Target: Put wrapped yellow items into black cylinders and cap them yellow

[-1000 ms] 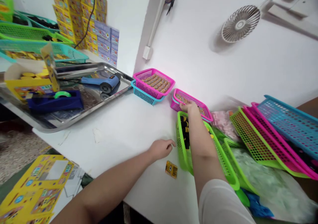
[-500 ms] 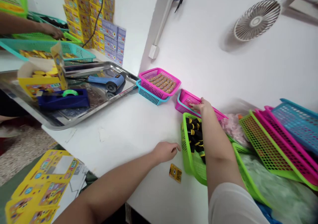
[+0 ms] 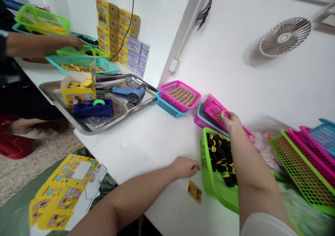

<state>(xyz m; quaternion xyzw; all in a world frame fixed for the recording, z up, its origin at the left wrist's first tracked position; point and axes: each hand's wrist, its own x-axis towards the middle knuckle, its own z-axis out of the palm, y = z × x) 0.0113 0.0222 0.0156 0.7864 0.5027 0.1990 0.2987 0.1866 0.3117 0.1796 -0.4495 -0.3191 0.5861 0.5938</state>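
Observation:
My right hand (image 3: 229, 120) grips the rim of a pink basket (image 3: 216, 107), tilted up against the wall. Under it sit a light-blue basket and another pink one (image 3: 202, 122). Right below my reaching arm stands a green basket (image 3: 206, 173) with many small black-and-yellow tubes (image 3: 221, 155); the forearm hides part of it. My left hand (image 3: 186, 167) rests over the white table just left of the green basket, its fingers curled closed, and I see nothing in them. A small yellow printed card (image 3: 194, 191) lies on the table close to that hand.
A pink basket of wrapped bars (image 3: 183, 95) sits on a blue one. Left is a metal tray (image 3: 91, 128) with a tape dispenser (image 3: 93, 108), a blue heat gun (image 3: 129, 92) and an open yellow box (image 3: 78, 98). A co-worker's arm (image 3: 42, 44) reaches over baskets. Tilted baskets (image 3: 300, 169) stand right.
My right hand has closed on the pink basket's rim, and that basket now tilts up, off the blue one. My left hand stays beside the green basket. The view has swung left.

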